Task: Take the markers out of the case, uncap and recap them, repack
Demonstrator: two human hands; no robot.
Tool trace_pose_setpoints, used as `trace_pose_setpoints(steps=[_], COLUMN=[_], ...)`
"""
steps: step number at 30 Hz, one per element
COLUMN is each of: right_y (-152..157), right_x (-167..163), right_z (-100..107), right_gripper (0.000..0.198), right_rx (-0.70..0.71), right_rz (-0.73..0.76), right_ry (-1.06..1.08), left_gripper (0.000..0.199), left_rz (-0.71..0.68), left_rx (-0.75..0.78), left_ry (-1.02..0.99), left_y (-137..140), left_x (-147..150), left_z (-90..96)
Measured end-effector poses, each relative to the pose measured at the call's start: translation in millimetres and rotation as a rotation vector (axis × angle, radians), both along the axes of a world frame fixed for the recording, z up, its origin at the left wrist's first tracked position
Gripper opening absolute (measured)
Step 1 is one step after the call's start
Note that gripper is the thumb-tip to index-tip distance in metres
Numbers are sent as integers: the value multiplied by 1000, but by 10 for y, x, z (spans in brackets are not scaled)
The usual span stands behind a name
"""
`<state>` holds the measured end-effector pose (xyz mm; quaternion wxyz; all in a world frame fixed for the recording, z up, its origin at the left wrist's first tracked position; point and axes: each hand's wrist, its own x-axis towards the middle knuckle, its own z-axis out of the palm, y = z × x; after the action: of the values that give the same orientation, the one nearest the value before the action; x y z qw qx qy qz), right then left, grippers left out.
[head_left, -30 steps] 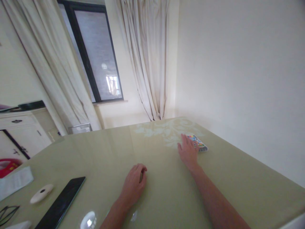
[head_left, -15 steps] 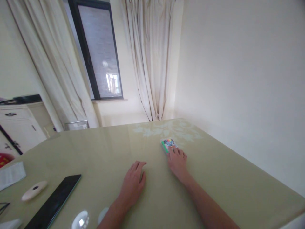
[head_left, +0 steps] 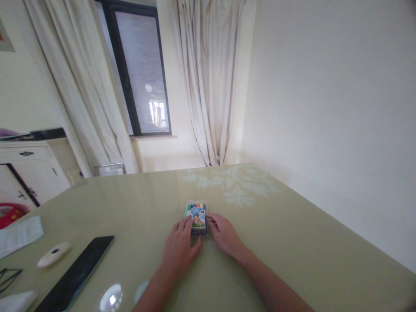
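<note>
A small clear plastic case point(head_left: 197, 212) lies flat on the table between my hands. It has a bright cartoon label and a row of coloured sticks, which look like crayons or markers. My left hand point(head_left: 180, 243) holds its left side and near corner, with fingertips over the label's edge and the thumb at the near end. At its right edge my right hand point(head_left: 225, 233) grips with curled fingers; the fingertips against the case are partly hidden.
On the left of the green-topped table point(head_left: 143, 199) lie a black tablet point(head_left: 78, 273), a white oval object point(head_left: 53, 255), a folded white cloth or paper point(head_left: 21, 235) and a thin dark cord point(head_left: 9, 277). A wall runs along the right edge; a cabinet point(head_left: 35, 167) stands back left.
The case has come left and nearer, and has turned straighter. My right hand moved left with it. My left hand, free before, has come onto the case's left side.
</note>
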<state>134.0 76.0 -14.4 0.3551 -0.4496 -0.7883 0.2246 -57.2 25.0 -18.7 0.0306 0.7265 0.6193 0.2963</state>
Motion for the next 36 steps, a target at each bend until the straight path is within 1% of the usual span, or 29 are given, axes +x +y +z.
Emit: trace_pose_setpoints(steps=[3,4,7,8,10,12,14,17,21,24,27,30,34,36], right_y=[24,19,-19,-36,-67,-95,-119,-154,-179,-166,-133,-106,-108,-116], right_x=[16,9,-31,-45,-67,-75,-66,-26,37,64,79,89,56,26], right_z=[-33,-38,-27,-13,28,80,131,184,218,236,254,266,261,253], right_gripper=[37,37,35,34,33,33,33,33,40,37,34,31,27,30], right_rx=[-29,-42,-93,-105,-110,-64,35,204,358,435,485,506,450,406], right_rz=[31,48,126,152,187,197,188,195,216,241,264,264,249,226], right_ry=[53,88,213,244,279,286,267,163,-25,-78,-55,-35,-37,-24], left_gripper=[41,45,68,71,67,57,50,45,43,43,43,42,45,47], left_rz=[-6,-11,-22,-19,-11,-33,-124,-270,-292,-326,-363,-377,-360,-370], left_rx=[7,14,9,3,2,2,-6,-30,-41,-28,-22,-26,-66,-64], left_ry=[-32,-33,-21,-26,-68,-149,-242,-366,-443,-442,-434,-407,-342,-300], left_y=[5,6,10,11,8,-5,-25,-54,-76,-99,-124,-136,-137,-137], left_x=[-34,-44,-70,-79,-105,-136,-164,-174,-130,-92,-81,-90,-78,-49], left_z=[5,-15,-89,-99,-75,-2,84,160,142,128,156,192,175,150])
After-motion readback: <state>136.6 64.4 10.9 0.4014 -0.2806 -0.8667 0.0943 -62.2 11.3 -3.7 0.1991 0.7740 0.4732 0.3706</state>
